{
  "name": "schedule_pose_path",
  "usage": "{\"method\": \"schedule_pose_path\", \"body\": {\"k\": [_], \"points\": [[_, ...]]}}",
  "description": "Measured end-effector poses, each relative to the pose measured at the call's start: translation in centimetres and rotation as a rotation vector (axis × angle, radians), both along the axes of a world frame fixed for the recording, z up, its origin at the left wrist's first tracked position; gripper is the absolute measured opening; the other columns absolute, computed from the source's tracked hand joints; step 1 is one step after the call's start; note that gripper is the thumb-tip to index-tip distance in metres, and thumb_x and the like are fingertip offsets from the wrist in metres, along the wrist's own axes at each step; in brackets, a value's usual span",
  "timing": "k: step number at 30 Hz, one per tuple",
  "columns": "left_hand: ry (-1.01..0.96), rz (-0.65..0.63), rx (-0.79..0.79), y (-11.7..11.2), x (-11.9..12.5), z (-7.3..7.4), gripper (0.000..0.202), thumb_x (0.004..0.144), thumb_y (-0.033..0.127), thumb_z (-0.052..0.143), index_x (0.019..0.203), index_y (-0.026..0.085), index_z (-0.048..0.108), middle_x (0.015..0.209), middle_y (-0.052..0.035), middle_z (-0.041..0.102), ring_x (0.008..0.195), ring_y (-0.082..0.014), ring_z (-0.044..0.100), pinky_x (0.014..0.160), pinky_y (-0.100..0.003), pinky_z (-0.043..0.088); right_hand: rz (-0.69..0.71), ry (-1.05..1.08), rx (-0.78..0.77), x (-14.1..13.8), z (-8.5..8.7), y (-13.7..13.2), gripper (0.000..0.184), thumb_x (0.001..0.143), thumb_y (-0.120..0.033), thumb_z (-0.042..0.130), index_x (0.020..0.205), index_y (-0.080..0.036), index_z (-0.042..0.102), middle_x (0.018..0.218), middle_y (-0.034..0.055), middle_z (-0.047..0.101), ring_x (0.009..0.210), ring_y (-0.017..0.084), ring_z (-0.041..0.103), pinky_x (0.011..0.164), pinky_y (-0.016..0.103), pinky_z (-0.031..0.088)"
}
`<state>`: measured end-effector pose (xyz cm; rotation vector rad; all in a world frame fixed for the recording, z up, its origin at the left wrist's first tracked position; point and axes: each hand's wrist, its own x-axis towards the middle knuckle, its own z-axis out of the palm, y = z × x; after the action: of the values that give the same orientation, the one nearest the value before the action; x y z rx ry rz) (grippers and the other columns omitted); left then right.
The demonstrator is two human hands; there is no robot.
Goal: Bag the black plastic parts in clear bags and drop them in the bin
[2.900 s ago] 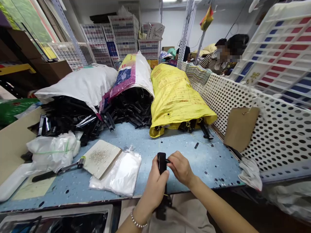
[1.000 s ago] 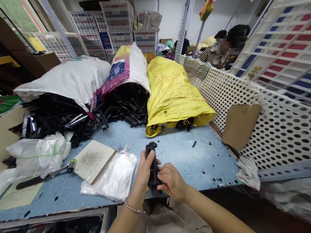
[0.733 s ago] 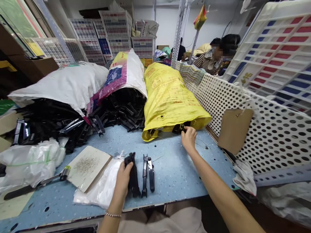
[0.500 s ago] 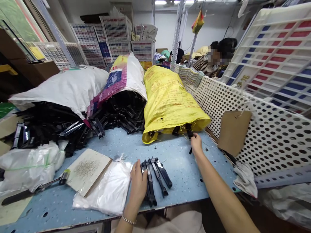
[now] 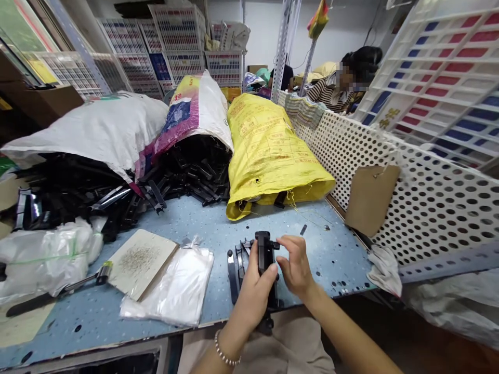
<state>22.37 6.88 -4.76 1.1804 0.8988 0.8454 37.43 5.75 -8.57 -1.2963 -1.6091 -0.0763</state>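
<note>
My left hand is wrapped round a long black plastic part held upright at the near table edge. My right hand is at the part's upper end, its fingers pinched beside the top. Just left of my hands, several similar black parts lie side by side on the blue table.
Three sacks lie at the back: a white one, a pink-and-white one spilling black parts, a yellow one. A card of small pins, clear bags and a hammer lie left. A perforated white panel walls the right; a person sits behind.
My right hand reached to the yellow sack's mouth, took a black part and came back. My left hand left the finished parts on the table and now grips the new part.
</note>
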Motion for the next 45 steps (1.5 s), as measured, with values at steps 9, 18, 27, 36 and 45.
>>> {"method": "schedule_pose_path", "body": {"k": [9,18,27,36,45], "points": [[0.22,0.063,0.131,-0.4,-1.6,-1.0,0.068,0.088,0.036,0.049,0.147,0.018,0.02,0.155,-0.0095,0.022,0.143,-0.0243,0.016,0.117,-0.04,0.013,0.132,-0.042,-0.033,-1.5,-0.1,3.9,0.029,0.098,-0.033,0.026,0.085,-0.022,0.05,0.074,0.0037,0.054,0.071,0.019,0.051,0.068,0.037,0.042],[0.156,-0.026,0.043,0.4,-3.9,1.5,0.059,0.087,0.037,0.05,0.141,0.019,0.035,0.14,-0.0096,0.047,0.132,-0.0295,0.037,0.111,-0.043,0.027,0.378,-0.578,-0.016,0.7,2.4,4.0,0.016,0.094,-0.026,0.044,0.095,-0.017,0.057,0.076,0.0068,0.059,0.069,0.02,0.049,0.063,0.034,0.041],[0.428,0.088,0.266,-0.5,-3.7,2.3,0.072,0.083,0.031,0.054,0.147,0.017,0.024,0.147,-0.0161,0.035,0.134,-0.0341,0.034,0.11,-0.047,0.024,0.619,0.42,-0.833,-1.8,3.8,2.5,0.044,0.097,-0.05,0.022,0.082,-0.019,0.05,0.056,-0.0053,0.04,0.046,0.011,0.036,0.043,0.023,0.034],[0.105,-0.201,-0.341,2.1,-6.3,3.5,0.054,0.08,0.043,0.054,0.129,0.021,0.044,0.071,-0.0003,0.061,0.058,-0.0179,0.061,0.05,-0.026,0.048,0.501,-0.926,-0.06,0.3,7.5,4.1,0.02,0.095,-0.021,0.041,0.089,-0.016,0.059,0.076,0.0058,0.058,0.069,0.017,0.047,0.058,0.031,0.033],[0.083,-0.281,-0.449,1.2,-6.1,2.8,0.043,0.076,0.044,0.06,0.111,0.019,0.053,0.058,0.0029,0.058,0.047,-0.0158,0.059,0.043,-0.023,0.045,0.509,-0.866,0.152,-2.0,7.1,3.3,0.032,0.095,-0.025,0.041,0.066,-0.019,0.052,0.061,0.0,0.049,0.059,0.014,0.043,0.054,0.03,0.031]]}}
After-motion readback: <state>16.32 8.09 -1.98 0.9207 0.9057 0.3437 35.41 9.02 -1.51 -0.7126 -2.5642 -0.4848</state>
